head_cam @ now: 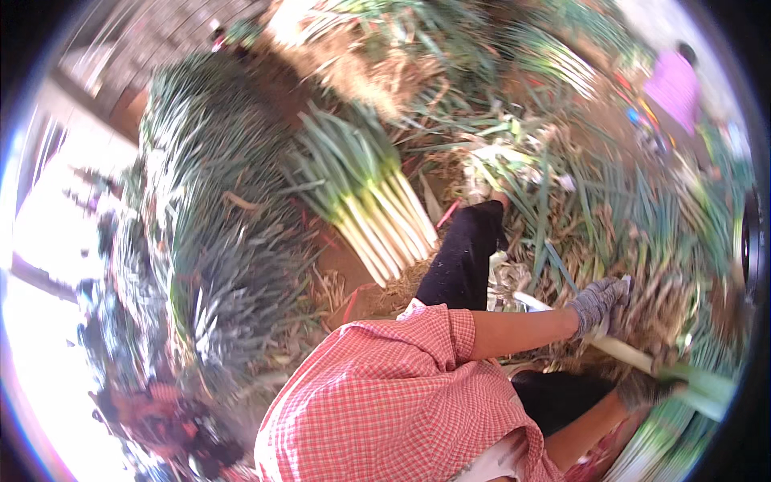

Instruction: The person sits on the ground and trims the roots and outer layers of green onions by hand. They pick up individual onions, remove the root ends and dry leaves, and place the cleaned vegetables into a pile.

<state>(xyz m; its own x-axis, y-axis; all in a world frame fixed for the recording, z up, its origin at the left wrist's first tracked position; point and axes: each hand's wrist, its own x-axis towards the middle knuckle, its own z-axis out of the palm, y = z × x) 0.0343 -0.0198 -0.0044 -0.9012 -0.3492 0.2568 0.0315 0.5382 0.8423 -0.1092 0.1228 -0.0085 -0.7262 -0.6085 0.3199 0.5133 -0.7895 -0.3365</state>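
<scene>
In a grey knit glove, my right hand (647, 388) grips a long green onion (620, 351) near the base of its green leaves. The white stalk slants past my left wrist, and its pale end shows beyond the forearm. My left hand (596, 307), also gloved, is beside the stalk with its fingers curled. A small bright thing (627, 290) shows at its fingertips, too blurred to name. Brown, dry-skinned onion stalks (656, 295) lie just beyond both hands.
Trimmed green onions (385, 223) lie in a row on the brown ground. A tall heap of green onions (223, 181) stands at left. Stripped leaves (512, 156) litter the ground by my foot. White-stemmed onions (650, 443) lie at lower right. A person in pink (673, 90) is at upper right.
</scene>
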